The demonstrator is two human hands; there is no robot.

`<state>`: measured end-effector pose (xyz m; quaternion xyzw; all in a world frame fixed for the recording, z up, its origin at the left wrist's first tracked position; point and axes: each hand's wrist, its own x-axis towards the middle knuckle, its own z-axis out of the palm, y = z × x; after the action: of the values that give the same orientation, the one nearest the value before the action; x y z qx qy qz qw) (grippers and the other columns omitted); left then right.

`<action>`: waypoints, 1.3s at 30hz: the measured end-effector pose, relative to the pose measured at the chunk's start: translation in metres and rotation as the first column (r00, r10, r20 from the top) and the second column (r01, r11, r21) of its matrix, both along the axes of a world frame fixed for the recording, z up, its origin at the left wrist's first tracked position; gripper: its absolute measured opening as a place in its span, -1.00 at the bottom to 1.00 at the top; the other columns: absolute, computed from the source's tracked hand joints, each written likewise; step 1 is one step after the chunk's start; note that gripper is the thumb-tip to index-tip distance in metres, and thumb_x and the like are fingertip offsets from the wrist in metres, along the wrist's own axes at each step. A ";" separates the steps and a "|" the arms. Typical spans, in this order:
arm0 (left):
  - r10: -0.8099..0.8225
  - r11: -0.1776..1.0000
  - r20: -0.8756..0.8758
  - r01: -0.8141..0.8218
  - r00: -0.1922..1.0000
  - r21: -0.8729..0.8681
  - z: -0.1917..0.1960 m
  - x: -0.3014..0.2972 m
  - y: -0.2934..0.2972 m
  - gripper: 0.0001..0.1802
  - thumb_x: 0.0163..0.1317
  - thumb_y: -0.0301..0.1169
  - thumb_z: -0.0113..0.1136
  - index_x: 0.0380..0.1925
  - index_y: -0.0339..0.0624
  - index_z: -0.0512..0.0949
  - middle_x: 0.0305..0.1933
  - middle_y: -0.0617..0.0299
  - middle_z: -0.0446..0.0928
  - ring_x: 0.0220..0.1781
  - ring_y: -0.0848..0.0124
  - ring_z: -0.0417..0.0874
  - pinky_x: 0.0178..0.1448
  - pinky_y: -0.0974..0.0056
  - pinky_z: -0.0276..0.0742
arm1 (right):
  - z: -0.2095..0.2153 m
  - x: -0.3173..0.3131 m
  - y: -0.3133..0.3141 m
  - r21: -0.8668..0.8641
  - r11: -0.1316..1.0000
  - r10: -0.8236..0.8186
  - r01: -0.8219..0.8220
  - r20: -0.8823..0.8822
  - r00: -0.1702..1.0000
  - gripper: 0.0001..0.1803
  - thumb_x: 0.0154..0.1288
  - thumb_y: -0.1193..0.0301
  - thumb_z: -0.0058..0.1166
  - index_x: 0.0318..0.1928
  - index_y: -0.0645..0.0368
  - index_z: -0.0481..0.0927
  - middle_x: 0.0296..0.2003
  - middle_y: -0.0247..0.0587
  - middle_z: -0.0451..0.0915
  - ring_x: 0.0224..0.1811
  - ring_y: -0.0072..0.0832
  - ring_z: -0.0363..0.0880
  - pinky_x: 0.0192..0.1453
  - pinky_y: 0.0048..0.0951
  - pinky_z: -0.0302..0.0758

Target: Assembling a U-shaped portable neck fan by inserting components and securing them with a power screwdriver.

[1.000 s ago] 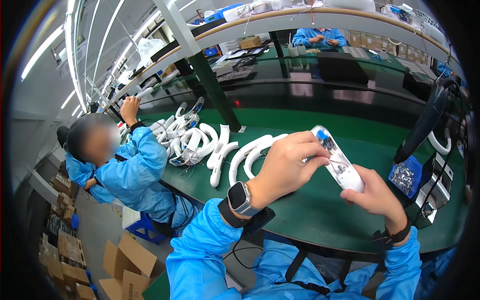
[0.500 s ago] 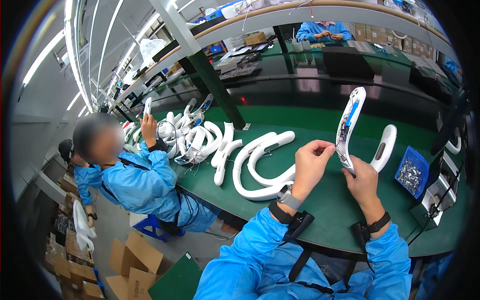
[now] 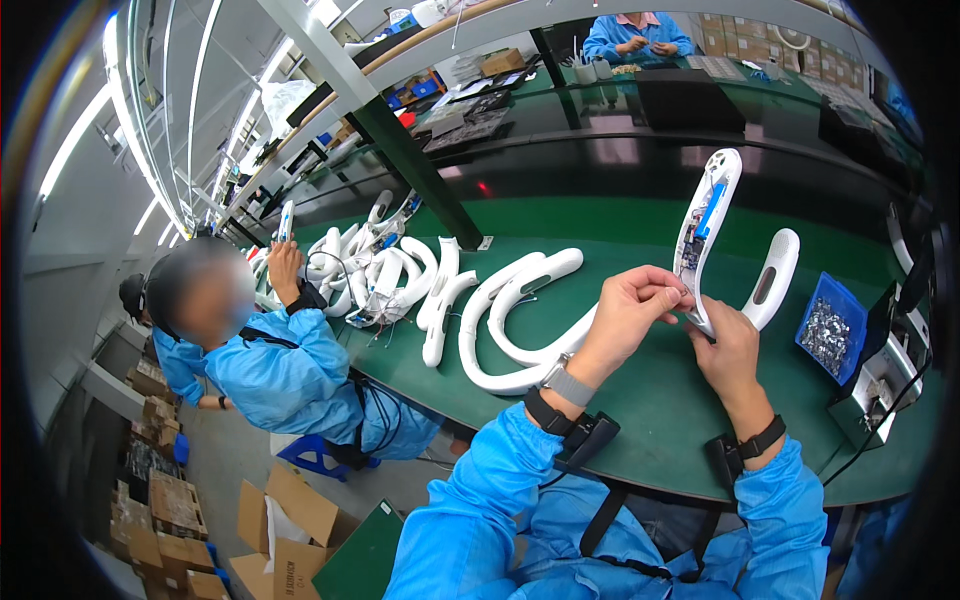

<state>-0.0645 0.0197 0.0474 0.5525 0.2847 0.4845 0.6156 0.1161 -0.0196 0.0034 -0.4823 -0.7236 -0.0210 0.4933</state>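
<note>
My right hand (image 3: 728, 350) is closed around the lower part of a white curved neck fan (image 3: 692, 222), holding it upright above the bench. This arm of the fan is uncovered, showing a long blue part (image 3: 712, 208), a small circuit board and thin wires. A second, covered arm (image 3: 775, 282) rises to the right; the bend between the two is hidden behind my right hand. My left hand (image 3: 635, 310) pinches at the lower end of the opened arm, its fingertips touching the inside. What sits between those fingertips is too small to name.
Curved white housings (image 3: 515, 375) lie left on the green bench (image 3: 640, 440), before a larger pile (image 3: 385, 275). A blue bin of small metal parts (image 3: 832, 325) and a metal box (image 3: 880, 385) stand right. A co-worker (image 3: 290, 365) sits left; a green post (image 3: 420, 170) rises behind.
My left hand's fingertips have moved in against the lower inside of the opened arm; before, they were raised at its left edge. My right hand keeps its hold. The whole view has shifted slightly.
</note>
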 end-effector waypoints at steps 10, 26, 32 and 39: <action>0.643 0.440 -0.263 -0.065 0.720 0.896 0.020 -0.006 -0.005 -0.78 0.06 -0.59 0.41 -0.24 -0.21 0.74 -0.32 0.14 0.69 -0.31 0.28 0.73 -0.24 0.29 0.65 | 0.002 -0.003 -0.004 -0.040 0.997 0.058 -0.060 -0.055 0.997 -0.58 0.00 0.48 0.39 -0.06 0.21 0.61 -0.27 -0.05 0.68 -0.27 -0.08 0.66 -0.19 -0.19 0.56; 0.426 0.891 0.026 -0.415 0.904 -0.184 -0.003 0.036 -0.010 -0.81 0.29 -0.38 0.36 -0.22 -0.29 0.65 -0.26 0.20 0.69 -0.26 0.52 0.69 -0.26 0.43 0.63 | -0.004 0.001 0.002 0.034 0.999 -0.028 0.027 0.041 0.999 -0.59 -0.01 0.43 0.36 -0.08 0.13 0.59 -0.42 -0.18 0.58 -0.39 -0.18 0.60 -0.30 -0.16 0.49; 0.578 0.794 -0.074 -0.539 0.812 0.282 -0.002 0.050 -0.013 -0.86 0.15 -0.48 0.46 -0.35 -0.32 0.70 -0.22 0.24 0.55 -0.26 0.53 0.60 -0.31 0.43 0.52 | -0.002 0.004 -0.001 0.024 0.999 0.050 -0.047 -0.112 0.993 -0.60 0.01 0.41 0.39 -0.10 0.15 0.60 -0.42 -0.15 0.61 -0.40 -0.15 0.62 -0.34 -0.16 0.51; 0.638 0.665 -0.039 -0.524 0.769 0.532 0.008 0.063 -0.029 -0.94 0.18 -0.60 0.34 -0.33 -0.33 0.70 -0.14 0.13 0.60 -0.19 0.40 0.67 -0.15 0.37 0.68 | -0.005 0.004 -0.006 -0.023 0.994 0.094 -0.103 -0.250 0.964 -0.59 0.03 0.40 0.41 -0.07 0.19 0.63 -0.36 -0.07 0.67 -0.37 -0.09 0.66 -0.32 -0.18 0.55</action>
<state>-0.0012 -0.0096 0.0552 0.6197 0.3806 0.6467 0.2298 0.1197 -0.0253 -0.0016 -0.4531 -0.6795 0.0772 0.5719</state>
